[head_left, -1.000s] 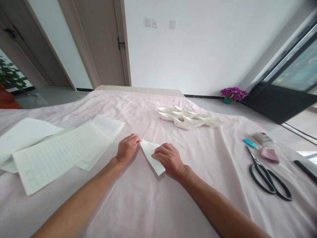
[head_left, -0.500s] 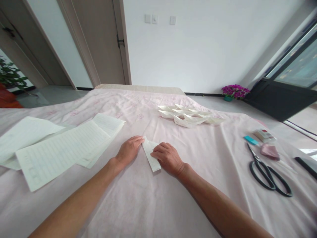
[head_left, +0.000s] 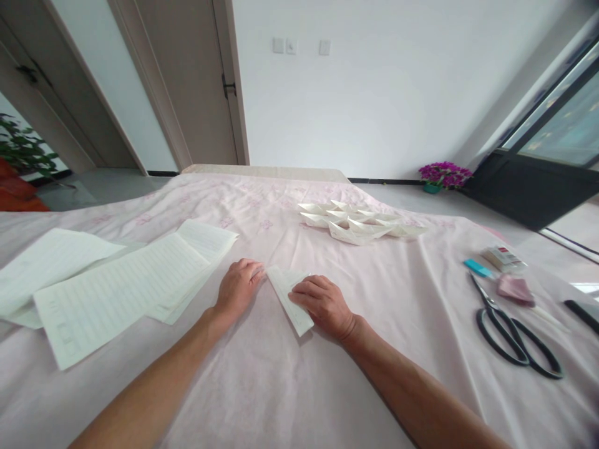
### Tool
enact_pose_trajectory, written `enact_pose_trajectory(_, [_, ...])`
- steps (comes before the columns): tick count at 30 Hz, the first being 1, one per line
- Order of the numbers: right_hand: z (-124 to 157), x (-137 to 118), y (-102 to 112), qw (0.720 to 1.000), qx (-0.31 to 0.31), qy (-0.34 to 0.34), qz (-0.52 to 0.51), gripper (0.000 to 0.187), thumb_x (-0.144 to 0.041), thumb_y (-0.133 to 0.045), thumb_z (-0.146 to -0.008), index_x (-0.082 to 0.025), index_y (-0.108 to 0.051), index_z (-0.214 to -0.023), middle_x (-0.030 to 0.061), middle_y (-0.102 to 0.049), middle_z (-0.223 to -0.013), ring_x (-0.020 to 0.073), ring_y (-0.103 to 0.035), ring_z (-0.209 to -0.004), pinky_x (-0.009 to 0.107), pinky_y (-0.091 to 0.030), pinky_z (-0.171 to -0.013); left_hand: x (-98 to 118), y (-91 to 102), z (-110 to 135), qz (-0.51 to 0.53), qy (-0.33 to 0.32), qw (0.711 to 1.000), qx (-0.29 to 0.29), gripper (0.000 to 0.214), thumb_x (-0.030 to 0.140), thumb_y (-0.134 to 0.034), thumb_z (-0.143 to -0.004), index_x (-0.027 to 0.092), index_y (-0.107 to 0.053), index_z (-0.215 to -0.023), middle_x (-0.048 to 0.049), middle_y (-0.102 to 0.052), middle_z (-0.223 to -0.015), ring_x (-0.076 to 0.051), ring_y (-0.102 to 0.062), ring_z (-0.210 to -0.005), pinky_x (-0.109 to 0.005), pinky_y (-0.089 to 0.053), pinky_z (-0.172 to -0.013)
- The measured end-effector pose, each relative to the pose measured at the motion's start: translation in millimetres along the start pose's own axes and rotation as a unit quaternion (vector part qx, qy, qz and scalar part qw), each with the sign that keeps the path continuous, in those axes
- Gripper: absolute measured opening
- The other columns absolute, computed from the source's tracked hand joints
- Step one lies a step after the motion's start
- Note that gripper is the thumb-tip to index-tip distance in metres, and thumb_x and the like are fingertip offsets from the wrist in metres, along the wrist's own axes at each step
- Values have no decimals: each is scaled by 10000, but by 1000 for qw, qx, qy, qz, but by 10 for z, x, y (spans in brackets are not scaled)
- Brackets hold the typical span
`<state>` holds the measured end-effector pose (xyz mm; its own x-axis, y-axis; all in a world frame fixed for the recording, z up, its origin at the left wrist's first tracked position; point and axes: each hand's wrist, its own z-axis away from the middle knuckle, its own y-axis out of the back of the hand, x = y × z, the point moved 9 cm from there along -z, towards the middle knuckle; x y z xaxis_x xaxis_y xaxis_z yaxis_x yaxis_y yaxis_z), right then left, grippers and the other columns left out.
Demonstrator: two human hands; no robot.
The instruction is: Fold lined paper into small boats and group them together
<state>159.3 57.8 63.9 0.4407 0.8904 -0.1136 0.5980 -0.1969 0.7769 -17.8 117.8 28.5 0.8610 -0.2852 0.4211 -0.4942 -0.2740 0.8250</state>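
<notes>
A small folded paper [head_left: 286, 296] with a long straight edge and a pointed far end lies slantwise on the cloth, between my hands. My right hand [head_left: 324, 304] grips its right side, the fingers bent over it and the thumb out of sight. Close by the paper's far tip, my left hand [head_left: 238, 288] rests on the cloth with its fingers bent and together. Nothing shows in those fingers, and they seem just apart from the tip. Beyond my right hand stand several folded paper boats [head_left: 358, 221], grouped closely.
Lined paper sheets [head_left: 121, 290] overlap at the left. On the right lie black-handled scissors [head_left: 515, 337], a light-blue piece [head_left: 477, 268], a small packet [head_left: 504, 259], a pink cloth [head_left: 515, 290] and a dark object [head_left: 583, 318]. A wrinkled pink tablecloth [head_left: 262, 386] covers the table.
My left hand has shifted slightly left, off the paper's tip. The folded paper has turned a little, its near end moving right and toward me, with my right hand still on it.
</notes>
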Motion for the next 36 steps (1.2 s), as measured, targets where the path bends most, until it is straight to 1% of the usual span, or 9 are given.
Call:
enact_pose_trajectory(2, [-9,-37,-5,1000,-7,14,14,176,-210,-496,-977,-195,-671,-990,57,-699,-929,172,-574,-874,312,-413,-733,-16,-12,-4,-6,5,1000,-7,229,328,-567,-900,213,-691,-1054,-80,-655,-1059,-237,-592,-987,-397,-477,-919])
enact_pose_trajectory(7, [-30,-89,6,999,-10,31,32,183,-225,-482,-989,-191,-662,-989,52,-703,-932,171,-578,-894,312,-411,-746,-75,-35,7,20,27,999,-3,210,263,-648,-829,221,-690,-1030,-72,-635,-1075,-243,-579,-1011,-397,-462,-926])
enact_pose_trajectory(13, [-28,-154,-15,997,-14,67,44,153,-197,-503,-975,-175,-647,-1019,50,-698,-934,165,-589,-911,312,-420,-746,-48,-54,-2,53,7,999,-8,215,212,-692,-777,238,-677,-990,-51,-624,-1074,-235,-571,-1047,-383,-455,-948])
enact_pose_trajectory(18, [-3,-163,-44,995,-16,79,51,156,-190,-507,-968,-180,-642,-1046,56,-696,-964,167,-589,-931,314,-425,-754,-66,-77,-29,73,2,997,-15,205,213,-699,-764,232,-655,-963,-39,-624,-1061,-224,-577,-1049,-372,-456,-951])
enact_pose_trajectory(21, [-5,-179,-39,995,-16,82,56,158,-187,-504,-969,-182,-643,-1044,55,-697,-957,167,-591,-933,314,-428,-754,-59,-87,-41,80,-4,996,-26,157,216,-692,-768,230,-651,-919,-37,-628,-1054,-222,-579,-1053,-372,-453,-959])
enact_pose_trajectory(26, [-11,-205,-23,994,-11,91,53,161,-178,-500,-968,-173,-645,-1039,56,-705,-958,171,-593,-937,317,-438,-762,-12,-74,-55,90,-13,995,-39,219,209,-679,-770,238,-650,-985,-42,-624,-1084,-218,-584,-1053,-366,-460,-956])
enact_pose_trajectory(28, [-7,-204,-28,994,-11,93,52,159,-177,-507,-965,-168,-644,-1045,58,-705,-962,173,-594,-944,319,-442,-769,-7,-77,-64,91,-15,995,-44,215,211,-681,-766,239,-653,-977,-44,-623,-1081,-221,-581,-1058,-368,-461,-957])
enact_pose_trajectory(32, [-3,-211,-31,994,-15,96,56,164,-176,-506,-965,-174,-644,-1053,58,-701,-961,171,-595,-954,319,-451,-774,-35,-70,-83,111,-6,993,-40,181,200,-675,-760,224,-640,-936,-43,-615,-1059,-204,-593,-1007,-353,-486,-912])
enact_pose_trajectory(36, [-10,-245,-8,992,-18,105,64,167,-162,-495,-967,-170,-649,-1031,60,-703,-959,171,-593,-959,315,-457,-765,-62,-16,-75,135,11,990,-27,75,192,-662,-771,211,-627,-834,-28,-611,-1009,-169,-603,-898,-316,-508,-826])
